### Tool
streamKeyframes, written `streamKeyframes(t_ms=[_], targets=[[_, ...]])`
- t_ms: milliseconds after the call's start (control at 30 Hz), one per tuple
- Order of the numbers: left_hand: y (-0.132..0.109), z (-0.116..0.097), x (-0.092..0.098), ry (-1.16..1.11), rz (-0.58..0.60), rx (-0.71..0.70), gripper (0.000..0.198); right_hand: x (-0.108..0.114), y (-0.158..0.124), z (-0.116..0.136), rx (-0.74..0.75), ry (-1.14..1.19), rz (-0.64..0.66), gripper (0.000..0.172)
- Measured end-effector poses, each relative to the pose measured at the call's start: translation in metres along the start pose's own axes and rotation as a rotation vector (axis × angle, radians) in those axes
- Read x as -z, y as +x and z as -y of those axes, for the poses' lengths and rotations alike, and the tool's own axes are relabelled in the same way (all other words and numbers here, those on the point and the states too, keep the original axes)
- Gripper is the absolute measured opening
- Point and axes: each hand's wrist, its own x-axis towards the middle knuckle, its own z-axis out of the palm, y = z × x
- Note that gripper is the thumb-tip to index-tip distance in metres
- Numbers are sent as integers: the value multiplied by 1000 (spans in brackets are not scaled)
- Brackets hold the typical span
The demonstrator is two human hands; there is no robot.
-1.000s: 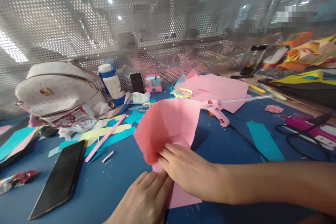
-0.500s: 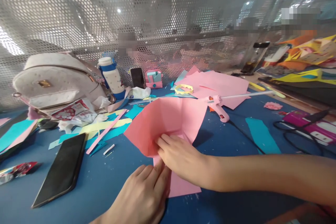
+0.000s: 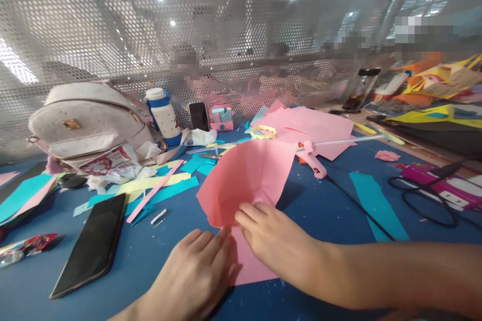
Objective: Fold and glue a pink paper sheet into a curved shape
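A curled sheet of pink paper (image 3: 250, 173) stands up in front of me, its upper part flared like a fan and its lower part flat on the table. Curled at the lower left edge of this paper is my left hand (image 3: 199, 271), its fingertips partly hidden. My right hand (image 3: 276, 241) presses its fingers, held close together, into the crease where the upright part meets the flat part. The hands are close beside each other. Just behind the paper, to the right, a pink glue gun (image 3: 311, 159) lies with its glue stick pointing right.
On the left are a black phone (image 3: 92, 246), a white backpack (image 3: 90, 120) and coloured paper strips (image 3: 161, 190). A bottle (image 3: 163, 115) and a pile of pink sheets (image 3: 309, 125) stand farther back. At right are a blue paper strip (image 3: 376, 205) and a purple power strip (image 3: 437, 185).
The pink paper's left edge has come in to the right, and its flare is narrower. My right hand has shifted right and down, my left hand slightly left, leaving a wider gap.
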Motion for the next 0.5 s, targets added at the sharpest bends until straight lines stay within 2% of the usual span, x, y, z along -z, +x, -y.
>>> streamKeyframes(t_ms=[100, 167, 233, 333, 433, 500], targets=[[1, 20, 10, -52, -52, 75, 39, 0, 3, 1, 4, -11, 19, 15], [-1, 32, 9, -32, -7, 170, 35, -2, 6, 0, -4, 1, -3, 18], [-5, 39, 0, -95, 57, 273, 24, -3, 9, -2, -11, 55, -33, 20], [-16, 41, -20, -164, 29, 361, 20, -5, 14, -5, -31, 177, -25, 21], [-28, 36, -35, -220, -14, 446, 34, -8, 17, -7, -53, 248, -9, 18], [-31, 33, -37, -303, -14, 497, 38, -9, 17, -7, -66, 271, -12, 17]])
